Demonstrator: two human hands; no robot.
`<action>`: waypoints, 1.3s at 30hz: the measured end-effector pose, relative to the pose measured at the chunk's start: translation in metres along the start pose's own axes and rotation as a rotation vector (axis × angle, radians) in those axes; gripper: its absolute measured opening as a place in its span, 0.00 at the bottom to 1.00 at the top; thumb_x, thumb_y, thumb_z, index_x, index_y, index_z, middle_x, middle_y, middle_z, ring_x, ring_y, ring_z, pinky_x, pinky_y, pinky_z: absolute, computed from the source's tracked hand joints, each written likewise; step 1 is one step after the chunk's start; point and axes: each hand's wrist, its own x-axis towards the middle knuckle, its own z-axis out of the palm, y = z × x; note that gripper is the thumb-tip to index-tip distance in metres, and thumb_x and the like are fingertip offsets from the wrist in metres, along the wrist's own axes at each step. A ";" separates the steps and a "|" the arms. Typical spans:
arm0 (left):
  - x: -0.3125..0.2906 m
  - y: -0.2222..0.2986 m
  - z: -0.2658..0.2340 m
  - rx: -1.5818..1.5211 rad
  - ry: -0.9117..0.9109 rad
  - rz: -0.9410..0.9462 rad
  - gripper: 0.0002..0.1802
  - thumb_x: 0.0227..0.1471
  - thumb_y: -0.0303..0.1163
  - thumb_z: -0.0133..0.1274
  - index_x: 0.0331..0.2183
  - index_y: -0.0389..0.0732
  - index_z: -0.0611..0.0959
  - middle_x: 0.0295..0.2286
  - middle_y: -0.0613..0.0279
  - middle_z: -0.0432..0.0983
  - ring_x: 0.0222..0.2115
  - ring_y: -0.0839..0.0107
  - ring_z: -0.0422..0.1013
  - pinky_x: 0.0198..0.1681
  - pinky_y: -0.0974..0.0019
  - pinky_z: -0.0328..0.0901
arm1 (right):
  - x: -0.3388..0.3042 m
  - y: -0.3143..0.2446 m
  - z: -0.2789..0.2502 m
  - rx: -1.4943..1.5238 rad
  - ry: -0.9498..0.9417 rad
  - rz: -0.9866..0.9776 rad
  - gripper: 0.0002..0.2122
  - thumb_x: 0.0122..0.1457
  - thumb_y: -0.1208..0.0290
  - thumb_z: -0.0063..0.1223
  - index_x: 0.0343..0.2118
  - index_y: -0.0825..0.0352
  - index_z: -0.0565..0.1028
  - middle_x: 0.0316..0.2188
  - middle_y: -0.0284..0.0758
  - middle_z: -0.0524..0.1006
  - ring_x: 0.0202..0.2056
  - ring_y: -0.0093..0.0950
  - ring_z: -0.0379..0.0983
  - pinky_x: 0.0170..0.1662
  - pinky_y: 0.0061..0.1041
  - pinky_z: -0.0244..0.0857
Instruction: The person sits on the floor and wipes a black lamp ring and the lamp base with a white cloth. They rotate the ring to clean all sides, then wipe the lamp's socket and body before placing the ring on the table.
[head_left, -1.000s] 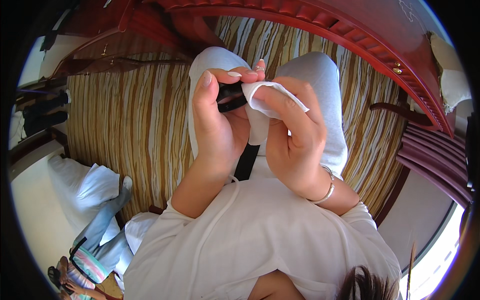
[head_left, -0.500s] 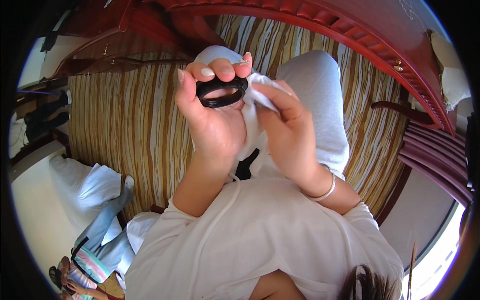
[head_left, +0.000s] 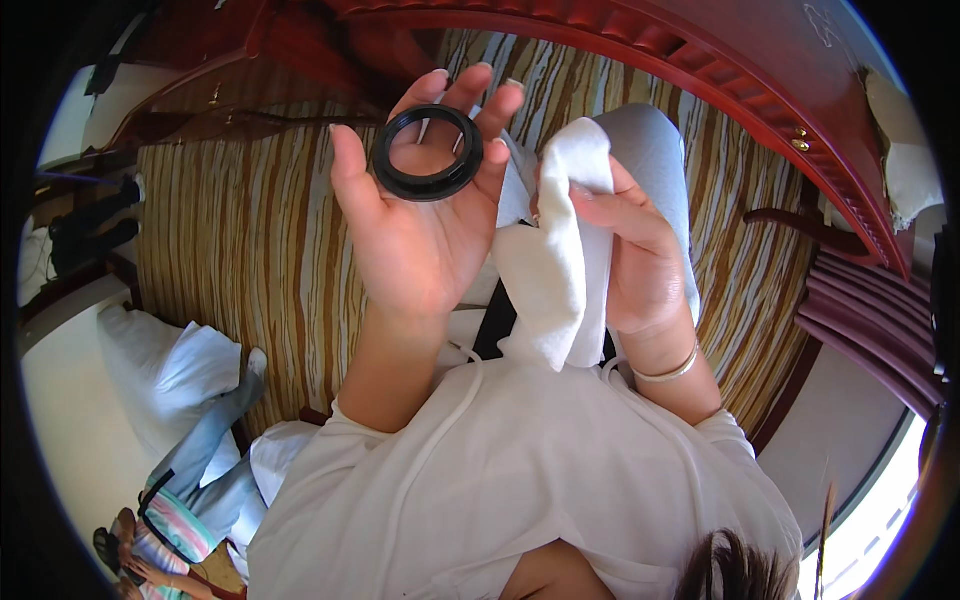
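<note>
A black ring with a stepped rim rests on the fingers and upper palm of my left hand. That palm faces up, and its fingers are spread and slightly curled around the ring. Skin shows through the ring's opening. To the right, my right hand pinches a folded white cloth between thumb and fingers, and the cloth hangs down toward my lap. A gap separates cloth and ring. Part of the right fingers is hidden behind the cloth.
Below my hands are my legs in grey trousers and a striped carpet. Dark red wooden furniture curves along the far side. Another person sits at lower left, near white bedding. Purple curtains hang at right.
My right hand has drawn the cloth away from the ring, to the right. The left fingers have uncurled and spread, and the ring now lies flatter, facing up, slightly farther left.
</note>
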 end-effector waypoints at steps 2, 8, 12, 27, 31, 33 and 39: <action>-0.002 0.000 0.004 0.168 0.045 0.024 0.41 0.51 0.64 0.36 0.49 0.33 0.67 0.48 0.49 0.63 0.44 0.59 0.65 0.38 0.67 0.64 | -0.002 -0.003 -0.003 -0.044 0.041 -0.054 0.13 0.55 0.78 0.45 0.45 0.70 0.70 0.37 0.34 0.76 0.38 0.25 0.73 0.42 0.23 0.66; -0.002 0.001 0.005 0.537 -0.096 0.044 0.54 0.41 0.78 0.19 0.42 0.35 0.69 0.34 0.47 0.72 0.14 0.71 0.63 0.15 0.73 0.56 | -0.011 -0.017 -0.003 -0.297 0.163 -0.418 0.16 0.55 0.82 0.46 0.48 0.67 0.69 0.39 0.34 0.75 0.41 0.23 0.71 0.44 0.22 0.65; -0.006 -0.002 0.019 0.639 -0.018 0.016 0.56 0.38 0.80 0.13 0.38 0.36 0.70 0.26 0.44 0.72 0.08 0.75 0.57 0.11 0.77 0.51 | -0.015 -0.021 -0.003 -0.661 0.240 -0.703 0.20 0.53 0.85 0.49 0.51 0.71 0.66 0.41 0.33 0.74 0.42 0.20 0.69 0.46 0.19 0.62; -0.013 -0.021 0.037 0.978 0.217 0.061 0.52 0.46 0.73 0.14 0.42 0.35 0.71 0.25 0.67 0.69 0.22 0.81 0.61 0.22 0.77 0.56 | 0.005 -0.002 0.016 -1.653 -0.177 -1.200 0.10 0.49 0.86 0.46 0.36 0.72 0.72 0.46 0.52 0.70 0.52 0.50 0.63 0.53 0.43 0.58; -0.008 -0.018 0.026 1.016 0.123 0.147 0.47 0.51 0.67 0.17 0.41 0.33 0.71 0.34 0.58 0.72 0.38 0.73 0.68 0.40 0.71 0.64 | 0.008 0.010 0.024 -1.739 -0.192 -1.057 0.11 0.38 0.83 0.50 0.29 0.70 0.76 0.46 0.44 0.73 0.54 0.48 0.62 0.54 0.44 0.56; -0.006 -0.011 0.018 1.165 0.061 0.189 0.47 0.52 0.67 0.17 0.40 0.33 0.72 0.34 0.59 0.72 0.36 0.73 0.68 0.40 0.71 0.64 | 0.010 0.010 0.018 -1.665 -0.289 -0.969 0.12 0.35 0.83 0.50 0.28 0.69 0.77 0.46 0.41 0.73 0.54 0.46 0.62 0.54 0.44 0.56; 0.012 0.029 -0.002 0.681 0.219 0.122 0.43 0.53 0.67 0.21 0.39 0.37 0.73 0.27 0.60 0.69 0.15 0.77 0.58 0.16 0.78 0.51 | -0.018 -0.004 -0.016 -0.662 -0.092 -0.473 0.19 0.51 0.89 0.37 0.45 0.70 0.73 0.49 0.49 0.69 0.55 0.42 0.61 0.58 0.40 0.52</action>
